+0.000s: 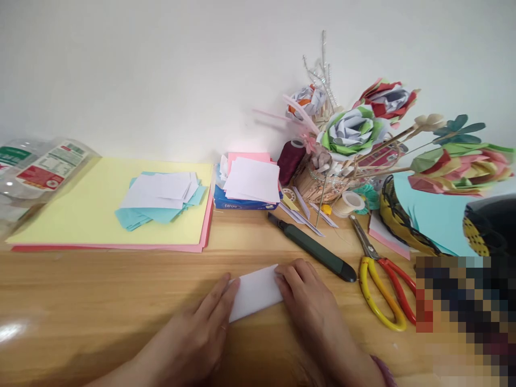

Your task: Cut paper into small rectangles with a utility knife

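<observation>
A folded strip of white paper lies on the wooden table, slightly slanted, right end higher. My left hand has its fingers closed together on the left end of the paper. At the right end, my right hand pinches the upper corner, thumb and fingertips together. Just beyond the right hand lies a dark green utility knife. Scissors with one yellow and one red handle rest further right, blades pointing away. The undersides of both hands are hidden.
Yellow paper sheets at left carry white and blue paper pieces. A blue tissue box holds white slips. Behind are a maroon thread spool, a basket of paper flowers, and a cream spool. Plastic bottles lie far left.
</observation>
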A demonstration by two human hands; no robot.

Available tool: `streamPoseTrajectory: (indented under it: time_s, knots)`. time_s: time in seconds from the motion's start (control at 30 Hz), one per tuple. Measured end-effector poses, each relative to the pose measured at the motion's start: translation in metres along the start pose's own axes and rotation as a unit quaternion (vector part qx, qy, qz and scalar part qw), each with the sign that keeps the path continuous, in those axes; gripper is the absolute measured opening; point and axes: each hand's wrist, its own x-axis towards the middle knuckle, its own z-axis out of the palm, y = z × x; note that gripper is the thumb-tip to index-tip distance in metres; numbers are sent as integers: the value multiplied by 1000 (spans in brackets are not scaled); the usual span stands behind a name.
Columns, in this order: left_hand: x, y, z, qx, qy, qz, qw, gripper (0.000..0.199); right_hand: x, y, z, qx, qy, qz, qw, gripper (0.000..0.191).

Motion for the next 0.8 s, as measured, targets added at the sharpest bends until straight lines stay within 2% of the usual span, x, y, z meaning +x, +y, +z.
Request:
streamPoseTrajectory:
  time_s: [0.1, 0.17, 0.23, 0.3, 0.33, 0.43, 0.6, 0.8]
  knots:
    - [2, -6, -2, -13, 36, -2, 999, 33, 0, 5, -5, 56, 7, 2, 998, 20]
    - [5, -7, -4, -17, 66, 5, 998, 34, 0, 4, -12, 45, 42, -7, 998, 21]
    - [9, -8, -6, -19, 82, 11, 996, 36, -1, -2, -21, 3, 77, -49, 996, 26]
    - [12, -7, -6, -18, 91, 22, 995, 37, -4, -14, -29, -32, 83, -116, 989, 31]
    - [13, -7, -6, -16, 96, 24, 995, 37, -5, -21, -31, -42, 75, -149, 985, 32]
    - [13, -6, -5, -9, 97, 20, 995, 39, -13, -39, -25, -67, 24, -186, 980, 40]
    - [9, -10, -5, -12, 76, 19, 997, 34, -26, -41, -4, -53, -96, -151, 982, 75]
    - [10, -23, -1, -52, 85, 3, 995, 28, -25, -36, -8, -14, -150, -135, 979, 76]
